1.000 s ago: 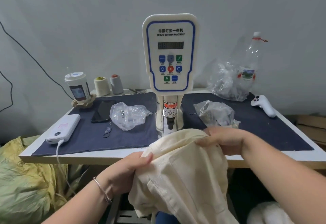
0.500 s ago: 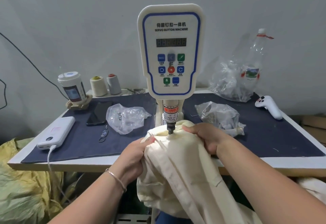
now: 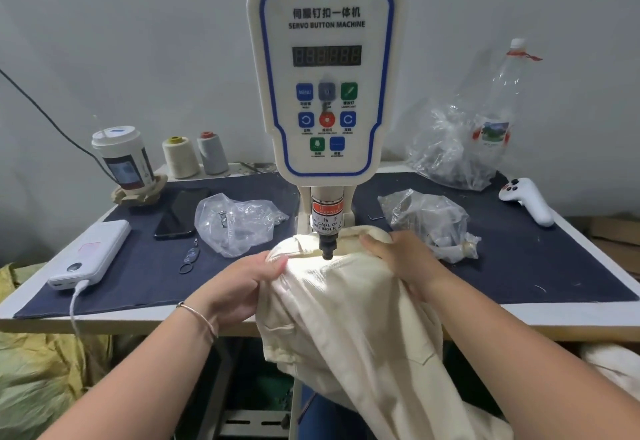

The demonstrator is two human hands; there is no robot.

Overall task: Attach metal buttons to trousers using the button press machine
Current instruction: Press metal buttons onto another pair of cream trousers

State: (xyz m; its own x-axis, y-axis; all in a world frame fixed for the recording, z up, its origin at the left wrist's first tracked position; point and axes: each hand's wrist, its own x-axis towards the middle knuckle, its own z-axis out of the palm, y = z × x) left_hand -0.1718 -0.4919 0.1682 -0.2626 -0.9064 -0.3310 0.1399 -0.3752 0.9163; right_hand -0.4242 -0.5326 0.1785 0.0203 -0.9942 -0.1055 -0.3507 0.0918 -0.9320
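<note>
The cream trousers (image 3: 346, 318) hang over the table's front edge, their waistband lying under the black press head (image 3: 327, 249) of the white servo button machine (image 3: 325, 68). My left hand (image 3: 239, 287) grips the waistband to the left of the press head. My right hand (image 3: 401, 256) holds the fabric on the right side, fingers curled over the band. A bright light spot falls on the cloth just beneath the head. No button shows on the cloth.
On the dark mat (image 3: 138, 266) lie a power bank (image 3: 91, 254) with cable, a phone (image 3: 180, 212), a clear bag (image 3: 235, 223) and small rings. Right of the machine are another bag (image 3: 429, 221), a white controller (image 3: 528, 204) and a plastic bottle (image 3: 502, 93). A cup and thread cones stand at the back left.
Both hands pushed the trousers' waistband forward and up onto the machine, from the table's front edge to under the press head. The view has moved closer.
</note>
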